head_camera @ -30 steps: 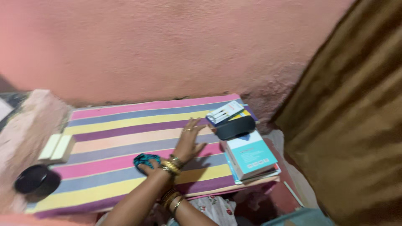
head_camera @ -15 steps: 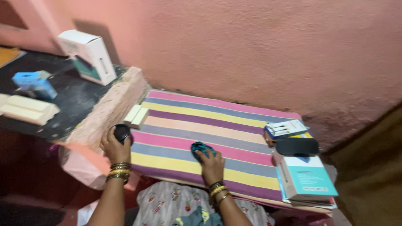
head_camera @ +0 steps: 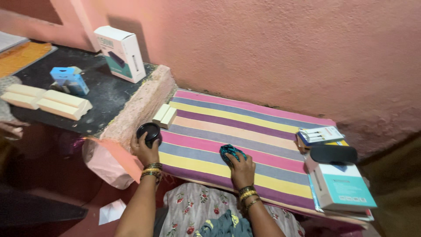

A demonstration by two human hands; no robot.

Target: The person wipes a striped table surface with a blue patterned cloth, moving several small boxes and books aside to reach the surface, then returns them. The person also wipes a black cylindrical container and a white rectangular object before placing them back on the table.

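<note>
Gripping the round black container (head_camera: 149, 131) at the striped surface's (head_camera: 245, 131) left edge, my left hand (head_camera: 147, 149) risked tipping it off; my right hand (head_camera: 240, 169) pressed the teal cloth (head_camera: 230, 151) mid-surface.

1. The left hand (head_camera: 147, 149), which lay flat on the striped cloth (head_camera: 228, 127) a second ago, now grips a round black object (head_camera: 149, 131) at the cloth's left edge.
2. The right hand (head_camera: 240, 166), with the teal cloth wad (head_camera: 230, 152) under it, now sits further right along the stripes.
3. The view has swung left, bringing a dark shelf (head_camera: 101, 98) with boxes into sight.
</note>
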